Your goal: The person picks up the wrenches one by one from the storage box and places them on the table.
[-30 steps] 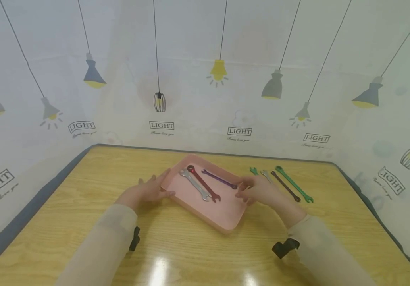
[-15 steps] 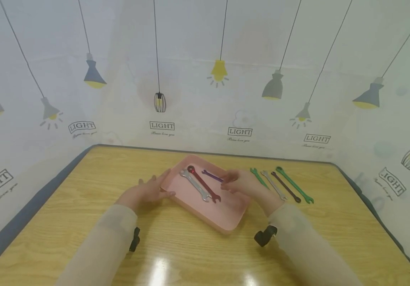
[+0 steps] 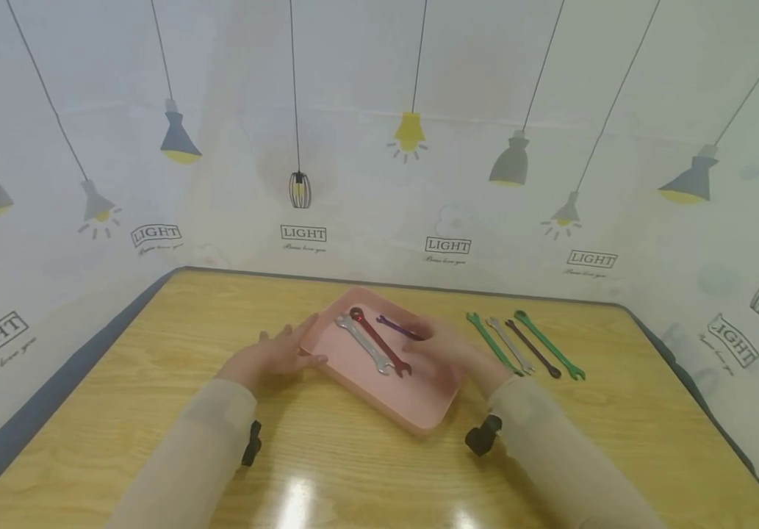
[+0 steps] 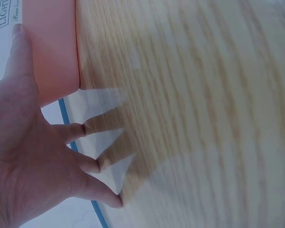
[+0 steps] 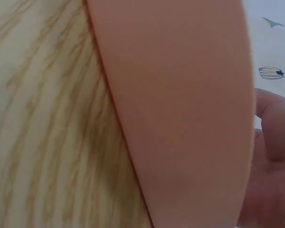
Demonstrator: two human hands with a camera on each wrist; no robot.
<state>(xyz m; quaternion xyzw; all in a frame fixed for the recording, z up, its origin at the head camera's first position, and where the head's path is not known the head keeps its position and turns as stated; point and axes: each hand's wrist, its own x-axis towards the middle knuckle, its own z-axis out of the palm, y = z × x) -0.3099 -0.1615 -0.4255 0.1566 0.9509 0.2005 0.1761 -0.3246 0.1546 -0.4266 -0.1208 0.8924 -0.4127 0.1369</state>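
A pink tray [image 3: 419, 397] lies at an angle on the wooden table. In it are a silver wrench [image 3: 364, 345], a red wrench [image 3: 386, 345] and a slim purple wrench [image 3: 389, 325]. My right hand [image 3: 450, 349] reaches over the tray's right side and pinches the purple wrench near its middle, covering the far end. The tray wall [image 5: 180, 109] blocks most of that hand in the right wrist view. At the tray's left corner, my left hand [image 3: 273, 356] has its fingers spread, with the thumb along the wall [image 4: 54, 52] in the left wrist view.
Right of the tray, several wrenches lie side by side: a smaller green wrench [image 3: 490, 342], a silver wrench [image 3: 510, 345], a dark purple wrench [image 3: 534, 349] and a longer green wrench [image 3: 549, 345]. A lamp-patterned curtain [image 3: 366, 184] stands behind the table [image 3: 353, 470].
My right hand has moved left from the tray's right wall to the middle of the purple wrench, uncovering the wrenches on the table. My left hand stays at the tray.
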